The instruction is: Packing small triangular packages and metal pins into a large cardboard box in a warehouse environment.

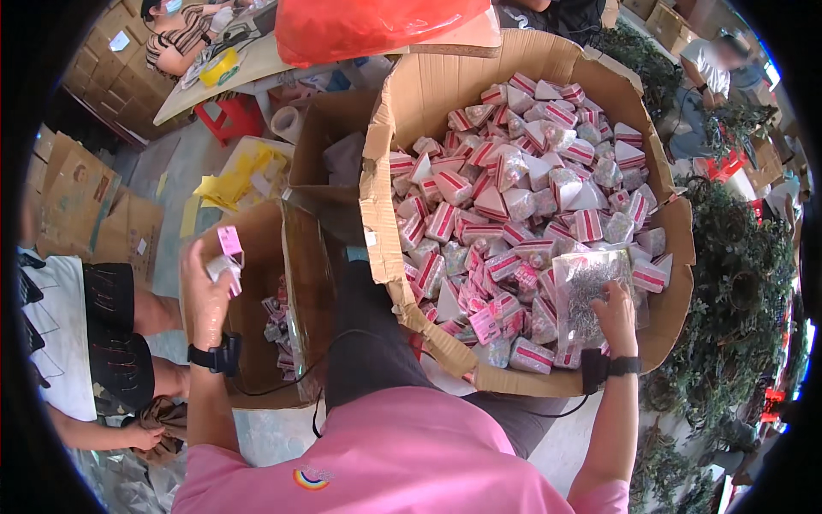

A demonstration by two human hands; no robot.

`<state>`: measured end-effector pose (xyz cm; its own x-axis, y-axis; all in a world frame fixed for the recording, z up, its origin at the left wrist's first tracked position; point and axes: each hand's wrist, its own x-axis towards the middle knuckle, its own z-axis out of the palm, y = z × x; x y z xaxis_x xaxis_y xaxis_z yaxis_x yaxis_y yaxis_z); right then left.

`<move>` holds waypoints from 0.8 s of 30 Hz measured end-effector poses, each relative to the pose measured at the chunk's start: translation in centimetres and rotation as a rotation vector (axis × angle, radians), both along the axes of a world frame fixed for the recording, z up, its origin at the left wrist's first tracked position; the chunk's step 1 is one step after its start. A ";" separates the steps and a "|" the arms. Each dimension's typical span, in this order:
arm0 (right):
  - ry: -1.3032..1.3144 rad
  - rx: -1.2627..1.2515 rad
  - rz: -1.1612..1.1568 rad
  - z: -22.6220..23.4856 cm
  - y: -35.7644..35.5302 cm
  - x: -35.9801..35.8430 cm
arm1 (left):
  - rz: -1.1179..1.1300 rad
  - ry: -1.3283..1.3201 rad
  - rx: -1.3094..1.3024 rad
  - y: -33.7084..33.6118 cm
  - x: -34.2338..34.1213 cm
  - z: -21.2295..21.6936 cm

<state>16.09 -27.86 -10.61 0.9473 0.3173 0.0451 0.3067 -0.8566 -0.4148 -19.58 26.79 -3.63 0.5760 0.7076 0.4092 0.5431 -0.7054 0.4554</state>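
Observation:
My left hand [205, 287] is closed around small wrapped packets with a pink card [229, 241], held above the brown carton [295, 257] on the left. Deep inside that carton lie several similar small packets [278, 330]. My right hand [617, 321] is over the big open carton [438, 344], its fingers curled at a clear plastic bag [586, 291] of tiny silver pieces. Its fingertips look pinched; anything between them is too small to name. The bag rests on a heap of wedge-shaped clear packs [514, 206] with pink-and-white bands. Small pink-carded packets [485, 325] lie near the heap's front.
Beyond the left carton stand a tub of yellow sheets [248, 176] and another box [330, 111]. A red bag [368, 30] sits on the table behind. Artificial greenery [723, 265] lines the right. A person in black shorts [116, 317] is close on the left.

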 end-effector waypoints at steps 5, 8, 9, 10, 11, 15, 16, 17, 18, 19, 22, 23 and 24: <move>0.009 -0.048 0.018 -1.3 -0.7 1.4 | -0.522 -0.036 -0.416 -10.5 10.4 2.4; -0.036 0.114 -0.004 -0.5 -1.0 1.1 | -0.872 0.086 -0.462 -15.7 16.1 2.5; -0.072 0.169 -0.022 -0.4 -1.3 1.2 | -0.963 0.222 -0.509 -17.2 18.1 2.5; -0.112 0.221 -0.043 -0.4 -1.8 1.3 | -1.056 0.358 -0.553 -18.7 20.0 2.4; -0.155 0.271 -0.059 -0.2 -2.3 1.5 | -1.148 0.448 -0.437 -19.6 21.7 0.8; 0.296 0.773 -0.367 2.8 -1.8 0.8 | -1.225 0.897 -0.208 -23.9 26.3 -4.9; 0.337 0.880 -0.366 2.6 -2.3 0.6 | -1.206 1.002 -0.176 -24.8 26.9 -5.6; 0.378 0.988 -0.361 2.3 -2.8 0.5 | -1.187 1.037 -0.142 -25.7 27.3 -6.3; 0.422 1.094 -0.351 2.1 -3.0 0.4 | -1.161 1.106 -0.129 -26.4 27.6 -7.4; 0.460 1.190 -0.385 2.3 -2.8 0.1 | -1.176 1.075 -0.089 -26.5 27.4 -9.1; 0.545 1.319 -0.354 2.8 -2.3 -0.8 | -1.184 0.999 -0.039 -26.2 27.8 -13.3; 0.564 1.339 -0.320 3.2 -2.0 -1.1 | -1.183 0.979 -0.032 -26.1 27.8 -14.2; 0.575 1.327 -0.306 3.4 -1.8 -1.5 | -1.189 0.977 -0.101 -26.0 28.0 -13.7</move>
<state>14.62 -29.63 -7.23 0.9561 0.1344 -0.2603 -0.2862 0.2384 -0.9280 8.44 0.80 -17.29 0.8148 -0.3385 -0.4708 -0.1868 -0.9219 0.3395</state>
